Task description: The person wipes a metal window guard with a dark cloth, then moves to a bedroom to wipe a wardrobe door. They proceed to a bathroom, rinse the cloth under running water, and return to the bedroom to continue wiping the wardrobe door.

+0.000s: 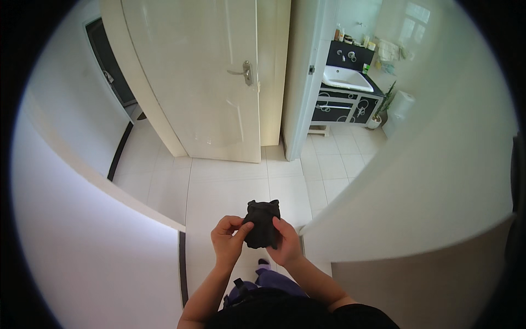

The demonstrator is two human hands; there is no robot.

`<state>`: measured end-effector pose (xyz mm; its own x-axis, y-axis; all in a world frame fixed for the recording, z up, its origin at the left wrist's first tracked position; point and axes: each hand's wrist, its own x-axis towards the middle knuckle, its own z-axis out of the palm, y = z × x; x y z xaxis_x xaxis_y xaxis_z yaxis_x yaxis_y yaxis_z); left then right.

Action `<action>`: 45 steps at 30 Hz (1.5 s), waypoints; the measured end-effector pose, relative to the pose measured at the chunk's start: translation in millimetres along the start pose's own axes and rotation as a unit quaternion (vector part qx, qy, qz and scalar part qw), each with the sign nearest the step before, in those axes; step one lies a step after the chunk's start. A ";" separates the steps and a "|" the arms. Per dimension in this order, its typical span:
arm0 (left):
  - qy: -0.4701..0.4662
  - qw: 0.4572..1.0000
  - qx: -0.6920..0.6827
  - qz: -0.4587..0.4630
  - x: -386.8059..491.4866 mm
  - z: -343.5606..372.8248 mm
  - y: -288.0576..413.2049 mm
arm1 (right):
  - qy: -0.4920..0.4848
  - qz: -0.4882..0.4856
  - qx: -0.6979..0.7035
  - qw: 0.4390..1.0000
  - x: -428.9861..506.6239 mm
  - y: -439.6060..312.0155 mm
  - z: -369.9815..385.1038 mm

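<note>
A small folded bundle of black cloth (pixel 261 224) is held up in front of my body, above the tiled floor. My left hand (pixel 230 236) pinches its left edge between thumb and fingers. On the other side, my right hand (pixel 285 242) grips the right edge, with the thumb on top and the fingers partly hidden beneath. Two small corners stick up along the bundle's far edge. What kind of cloth article it is cannot be made out.
Ahead stands a cream door (pixel 205 82) with a metal lever handle (pixel 246 73). To its right, a doorway shows a white washbasin (pixel 348 78) on a dark cabinet (pixel 335 107), with a potted plant (pixel 374 121) beside it. White walls (pixel 102 246) flank me closely.
</note>
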<state>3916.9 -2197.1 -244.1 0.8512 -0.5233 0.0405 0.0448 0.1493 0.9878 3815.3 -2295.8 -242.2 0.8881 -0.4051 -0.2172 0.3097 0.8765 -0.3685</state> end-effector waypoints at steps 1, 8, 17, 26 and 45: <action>-0.014 1.000 0.002 -0.008 20.2 2.7 -2.9 | 0.016 0.002 -0.007 1.000 20.8 -9.8 1.0; -0.099 0.995 0.007 -0.006 166.2 4.6 -36.8 | 0.040 -0.094 -0.105 0.989 145.6 -35.9 -3.9; -0.144 0.961 0.148 0.182 373.9 64.0 -64.6 | 0.084 -0.210 -0.130 0.965 298.2 -97.1 -3.1; -0.333 0.935 0.092 0.087 499.7 206.6 -87.0 | 0.054 -0.372 -0.133 0.917 382.9 -203.4 -39.4; -0.619 0.776 0.107 -0.053 547.2 649.6 -172.7 | 0.383 -0.469 -0.170 0.777 365.8 -573.0 -223.5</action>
<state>4035.1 -3054.1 -294.7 -0.3126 -0.9480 -0.0601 -0.1203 -0.0233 0.9925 3886.9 -3004.3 -312.5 -0.1777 -0.9749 -0.1344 0.4750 0.0347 -0.8793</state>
